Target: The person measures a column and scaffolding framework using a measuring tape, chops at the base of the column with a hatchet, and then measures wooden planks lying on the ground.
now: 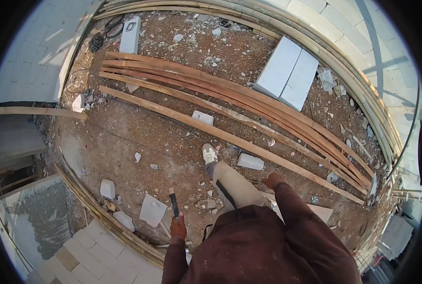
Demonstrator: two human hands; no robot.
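My left hand (178,228) is closed around a stick-like tool (174,204) with a black grip and a tan tip pointing forward. Its lower part is hidden by the hand and sleeve, so its exact kind does not show. Out to the right, my right hand (273,181) hangs over the ground with loosely bent fingers, and nothing shows in it. The nearest things to it are a white block (250,161) and a long wooden board (230,139) lying on the dirt. One shoe (209,154) is stepping forward between them.
Several reddish planks (211,87) stretch across the ground ahead. Large white blocks (286,71) stand beyond them, by bamboo poles (348,71) along a block wall (315,16). Broken pieces (153,209) and rubble litter the dirt. At left, poles (95,208) edge a lower opening.
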